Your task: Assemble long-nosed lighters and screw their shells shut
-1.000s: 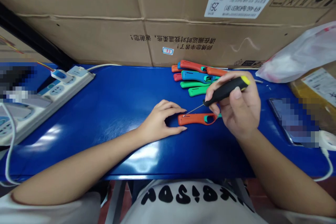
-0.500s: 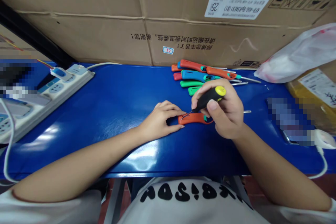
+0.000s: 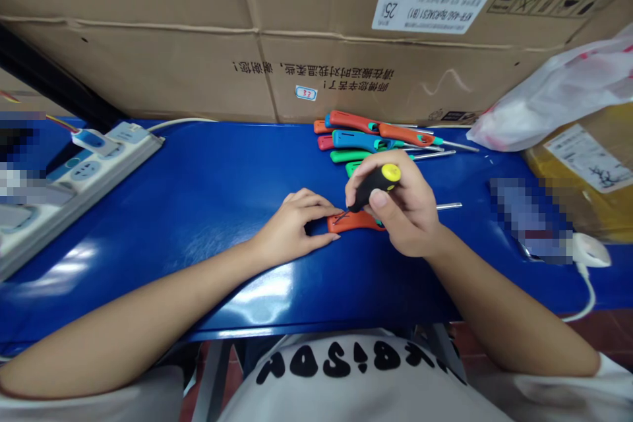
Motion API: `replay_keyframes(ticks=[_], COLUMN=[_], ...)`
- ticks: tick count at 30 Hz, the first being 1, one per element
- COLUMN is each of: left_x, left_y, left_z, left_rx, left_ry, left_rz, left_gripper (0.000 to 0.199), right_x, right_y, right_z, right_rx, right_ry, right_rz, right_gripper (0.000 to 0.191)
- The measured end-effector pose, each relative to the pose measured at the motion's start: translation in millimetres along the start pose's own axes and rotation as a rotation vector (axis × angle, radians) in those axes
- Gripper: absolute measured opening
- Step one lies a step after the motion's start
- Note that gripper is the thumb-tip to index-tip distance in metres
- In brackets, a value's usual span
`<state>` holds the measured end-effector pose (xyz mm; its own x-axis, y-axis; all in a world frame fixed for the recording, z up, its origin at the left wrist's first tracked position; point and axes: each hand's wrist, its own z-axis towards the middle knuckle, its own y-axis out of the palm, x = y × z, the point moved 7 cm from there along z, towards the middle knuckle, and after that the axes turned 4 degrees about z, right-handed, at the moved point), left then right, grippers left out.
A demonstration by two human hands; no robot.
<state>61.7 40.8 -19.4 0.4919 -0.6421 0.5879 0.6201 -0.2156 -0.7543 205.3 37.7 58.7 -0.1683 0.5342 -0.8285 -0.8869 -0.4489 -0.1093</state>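
Note:
An orange lighter [image 3: 353,221] lies on the blue table, its metal tube pointing right. My left hand [image 3: 297,224] grips the lighter's left end between thumb and fingers. Above it, my right hand [image 3: 408,208] is closed around a black screwdriver with a yellow cap [image 3: 373,188]. The screwdriver slants down to the left, its tip at the left part of the orange body. My right hand hides part of the lighter's trigger end. Behind it lie several red, blue, green and orange lighters [image 3: 361,140] in a pile.
A large cardboard box [image 3: 188,79] stands along the back edge. At the left is a white power strip [image 3: 84,178] with plugs and cables. A white plastic bag [image 3: 554,92], a taped carton [image 3: 598,204], a blurred phone [image 3: 531,221] and a white plug [image 3: 591,250] are at the right.
The whole view has shifted slightly, so most things appear further left. The screwdriver handle has tilted a little; both hands keep their holds.

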Motion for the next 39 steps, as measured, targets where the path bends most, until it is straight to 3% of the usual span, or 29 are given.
replay_keyframes(ticks=[15,22,29,35,39], left_x=[0,1,2,-1,-1], left_y=[0.4,0.5,-0.4,0.8,1.7], left_z=[0,0,0,-1,-1], left_rx=[-0.001,0.010,0.007,0.017,0.016], left_ry=[0.004,0.012,0.022,0.018,0.018], left_rz=[-0.017,-0.017,-0.011,0.002,0.001], left_gripper=[0.036,0.034,0.033,0.035,0.033], right_x=[5,4,5,-10,-15], right_y=[-1,2,-1,6,12], right_z=[-2,1,2,7,10], right_rx=[0.019,0.019,0.055,-0.019,-0.074], right_ry=[0.019,0.091,0.093,0.057,0.087], right_rz=[-0.057,-0.173,-0.286,-0.494,-0.503], right_gripper=[0.020,0.030,0.023,0.019,0.017])
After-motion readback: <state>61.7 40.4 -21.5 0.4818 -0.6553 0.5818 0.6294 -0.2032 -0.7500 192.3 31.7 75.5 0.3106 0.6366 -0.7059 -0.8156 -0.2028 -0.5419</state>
